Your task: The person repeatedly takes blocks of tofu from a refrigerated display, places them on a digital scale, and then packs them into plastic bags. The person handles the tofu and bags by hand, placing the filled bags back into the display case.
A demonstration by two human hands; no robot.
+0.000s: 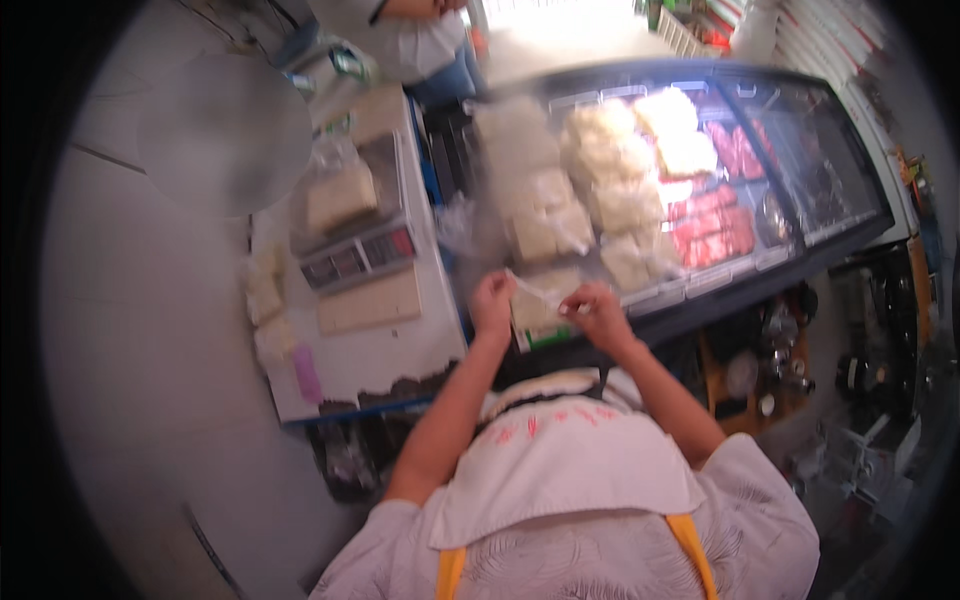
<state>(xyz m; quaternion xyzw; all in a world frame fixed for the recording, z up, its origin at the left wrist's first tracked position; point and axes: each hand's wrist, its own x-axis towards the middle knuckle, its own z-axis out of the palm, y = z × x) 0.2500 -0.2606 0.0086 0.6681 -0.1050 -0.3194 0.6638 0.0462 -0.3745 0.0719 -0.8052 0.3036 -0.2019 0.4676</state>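
Note:
Between my two hands stretches a thin, pale strip point(534, 289), perhaps the edge of a plastic bag. My left hand point(493, 300) pinches its left end, and my right hand point(596, 311) pinches the other end. Just below the strip lies a pale, bagged block point(536, 313) with a green-marked wrapper or box edge at its near side. Beyond my hands, more pale bagged packs point(551, 225) stand in rows inside a display freezer point(660, 300). What the packs contain cannot be told.
Red meat packs point(712, 232) lie further right in the freezer. On the white table point(442, 330) at left are a scale point(356, 259) bearing a wrapped block point(341, 201) and a flat board point(371, 301). Another person point(427, 45) stands beyond the table. Cookware fills a wooden shelf at right.

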